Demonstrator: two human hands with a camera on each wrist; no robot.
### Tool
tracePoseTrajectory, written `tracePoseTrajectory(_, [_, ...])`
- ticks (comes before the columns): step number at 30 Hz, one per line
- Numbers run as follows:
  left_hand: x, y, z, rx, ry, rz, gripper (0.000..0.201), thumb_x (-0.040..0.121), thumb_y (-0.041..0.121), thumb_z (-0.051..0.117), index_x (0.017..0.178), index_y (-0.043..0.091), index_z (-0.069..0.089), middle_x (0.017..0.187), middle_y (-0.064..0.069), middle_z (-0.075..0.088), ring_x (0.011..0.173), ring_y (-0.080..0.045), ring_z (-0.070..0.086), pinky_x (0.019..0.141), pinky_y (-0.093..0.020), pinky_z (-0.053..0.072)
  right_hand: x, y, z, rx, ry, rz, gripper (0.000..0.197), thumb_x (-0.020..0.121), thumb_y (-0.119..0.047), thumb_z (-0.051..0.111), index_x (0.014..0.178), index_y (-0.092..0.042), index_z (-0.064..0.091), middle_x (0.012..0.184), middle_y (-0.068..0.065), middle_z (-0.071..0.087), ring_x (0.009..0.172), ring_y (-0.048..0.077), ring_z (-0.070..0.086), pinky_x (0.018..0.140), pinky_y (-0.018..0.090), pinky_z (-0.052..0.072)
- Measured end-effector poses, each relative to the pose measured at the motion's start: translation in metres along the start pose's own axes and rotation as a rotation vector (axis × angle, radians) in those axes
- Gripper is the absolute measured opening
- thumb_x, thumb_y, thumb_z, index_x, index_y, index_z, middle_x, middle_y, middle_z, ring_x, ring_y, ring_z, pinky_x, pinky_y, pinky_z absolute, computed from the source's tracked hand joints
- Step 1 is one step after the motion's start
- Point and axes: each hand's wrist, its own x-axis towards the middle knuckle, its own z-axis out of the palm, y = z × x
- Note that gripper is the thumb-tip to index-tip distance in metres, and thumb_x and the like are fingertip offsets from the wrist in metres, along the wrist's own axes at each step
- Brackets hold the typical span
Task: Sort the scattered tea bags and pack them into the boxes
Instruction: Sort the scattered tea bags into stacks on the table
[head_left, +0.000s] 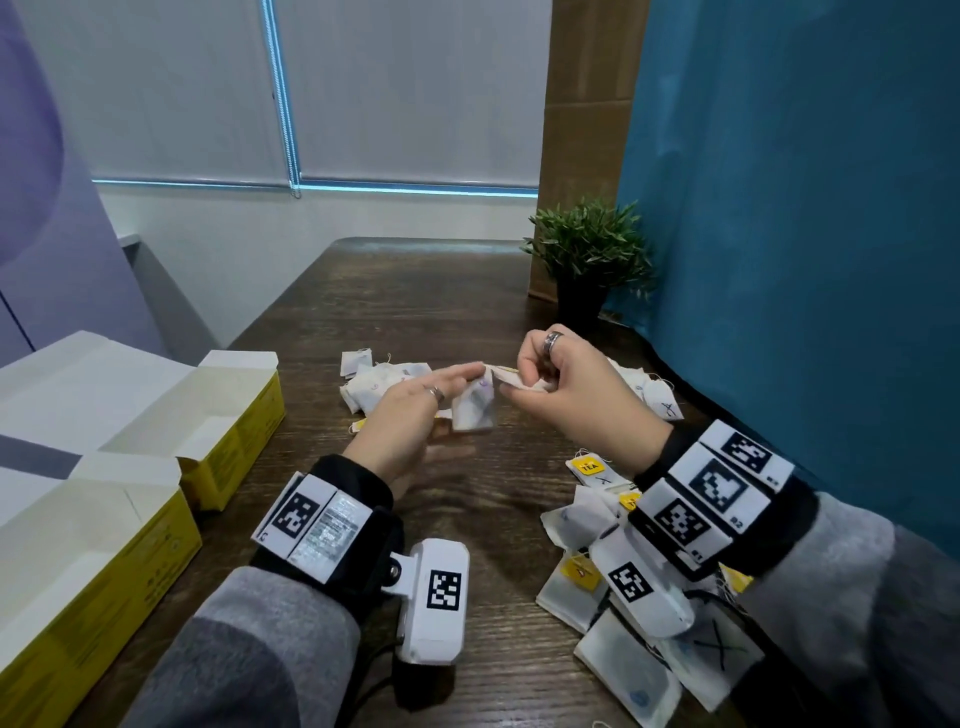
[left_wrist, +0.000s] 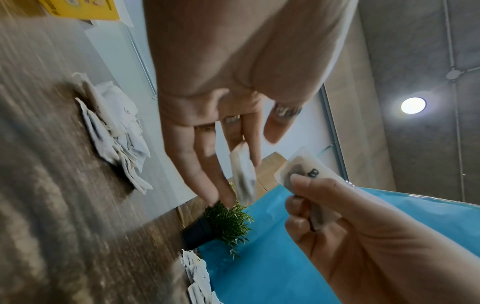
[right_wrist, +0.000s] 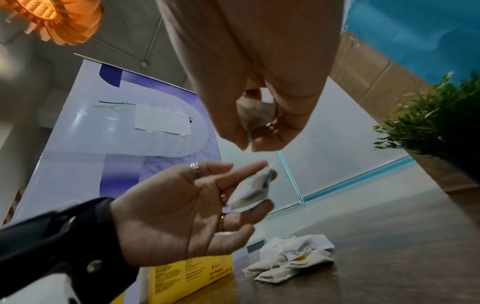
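My left hand (head_left: 467, 379) reaches out over the table with straight fingers and pinches a white tea bag (head_left: 472, 413) between them; the bag hangs below the fingers (right_wrist: 249, 167). Just to its right, my right hand (head_left: 511, 387) pinches a second tea bag (head_left: 522, 383) between thumb and curled fingers; in the left wrist view this bag (left_wrist: 306, 174) shows a dark mark. Two open yellow boxes stand at the left, a farther one (head_left: 244, 441) and a nearer one (head_left: 114, 587). I cannot see any bags inside them.
Loose tea bags lie in a pile (head_left: 374, 384) beyond my left hand, another pile (head_left: 654, 395) behind my right hand, and a third pile (head_left: 592, 519) with yellow tags under my right wrist. A potted plant (head_left: 587, 260) stands at the back right by a blue curtain (head_left: 805, 208).
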Motion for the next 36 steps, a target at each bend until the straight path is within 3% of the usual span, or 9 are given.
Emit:
tracePoseTrajectory(4, [-0.004,0.003,0.005,-0.138,-0.066,-0.049,0.033,0.093,0.036,0.047,0.116,0.017,0.061,0.101,-0.005,0.068,0.078,-0.023,0.065,0.072,-0.037,0.053,0.003,-0.001,0.01,-0.012,-0.13,-0.019,0.028,0.069,-0.013,0.079,0.068,-0.023,0.053,0.08,-0.016,0.04,0.068,-0.006,0.047,0.066,0.01,0.034])
tracePoseTrajectory(8, [-0.003,0.002,0.003,-0.178,-0.042,0.01,0.034,0.094,0.011,0.049,0.127,0.014,0.051,0.11,-0.012,0.065,0.091,-0.024,0.065,0.065,-0.033,0.058,0.002,-0.003,0.008,0.105,-0.293,-0.014,0.029,0.067,-0.011,0.082,0.081,-0.024,0.06,0.091,0.0,0.062,0.087,0.009,0.063,0.077,0.023,0.051])
tracePoseTrajectory(13, [-0.001,-0.002,0.0,-0.128,-0.05,0.045,0.05,0.089,-0.011,0.046,0.134,0.011,0.046,0.109,-0.014,0.062,0.081,-0.021,0.068,0.072,-0.032,0.059,0.005,-0.006,-0.021,0.118,-0.188,0.023,0.015,0.082,-0.013,0.07,0.088,-0.021,0.059,0.085,-0.003,0.063,0.071,0.004,0.057,0.067,0.021,0.049])
tracePoseTrajectory(16, [-0.003,-0.002,-0.001,-0.127,-0.08,0.038,0.056,0.086,-0.015,0.049,0.133,0.014,0.046,0.105,-0.016,0.064,0.077,-0.022,0.072,0.069,-0.031,0.06,0.004,-0.004,-0.05,0.104,-0.232,0.161,0.009,0.089,-0.023,0.06,0.096,-0.018,0.057,0.088,0.0,0.061,0.075,0.013,0.06,0.064,0.023,0.048])
tracePoseTrajectory(20, [-0.006,0.0,-0.001,-0.114,-0.131,0.019,0.061,0.085,-0.017,0.048,0.135,0.018,0.044,0.106,-0.019,0.062,0.073,-0.023,0.072,0.068,-0.031,0.059,0.0,0.013,-0.084,0.132,-0.348,0.436,0.036,0.098,-0.039,0.037,0.111,-0.012,0.056,0.094,0.005,0.06,0.082,0.02,0.061,0.071,0.039,0.048])
tracePoseTrajectory(25, [-0.007,0.001,-0.001,-0.079,-0.163,0.016,0.068,0.084,-0.02,0.046,0.138,0.02,0.041,0.115,-0.019,0.056,0.073,-0.025,0.072,0.067,-0.033,0.06,-0.011,0.048,-0.1,-0.232,-0.542,0.505,0.013,0.092,-0.03,0.056,0.101,-0.022,0.058,0.091,0.004,0.06,0.077,0.014,0.056,0.057,0.023,0.047])
tracePoseTrajectory(29, [-0.007,0.001,-0.001,-0.065,-0.168,0.006,0.069,0.084,-0.022,0.044,0.139,0.02,0.04,0.119,-0.018,0.054,0.074,-0.025,0.072,0.067,-0.032,0.06,-0.023,0.061,-0.103,-0.544,-0.7,0.587,0.036,0.082,-0.041,0.067,0.112,-0.025,0.056,0.092,-0.008,0.054,0.076,0.006,0.052,0.054,0.012,0.049])
tracePoseTrajectory(33, [-0.007,0.0,-0.002,-0.054,-0.163,-0.008,0.07,0.085,-0.022,0.042,0.14,0.02,0.039,0.117,-0.017,0.055,0.074,-0.024,0.072,0.064,-0.03,0.06,-0.035,0.076,-0.099,-0.745,-0.853,0.644,0.066,0.068,-0.056,0.073,0.124,-0.033,0.046,0.119,-0.006,0.052,0.106,0.013,0.055,0.097,0.035,0.046])
tracePoseTrajectory(36, [-0.008,0.0,-0.004,-0.042,-0.164,-0.011,0.07,0.084,-0.024,0.041,0.139,0.02,0.04,0.122,-0.018,0.053,0.075,-0.024,0.072,0.064,-0.029,0.06,-0.04,0.084,-0.094,-0.867,-0.931,0.627,0.071,0.061,-0.069,0.07,0.119,-0.041,0.041,0.122,-0.004,0.042,0.109,0.018,0.052,0.099,0.041,0.043])
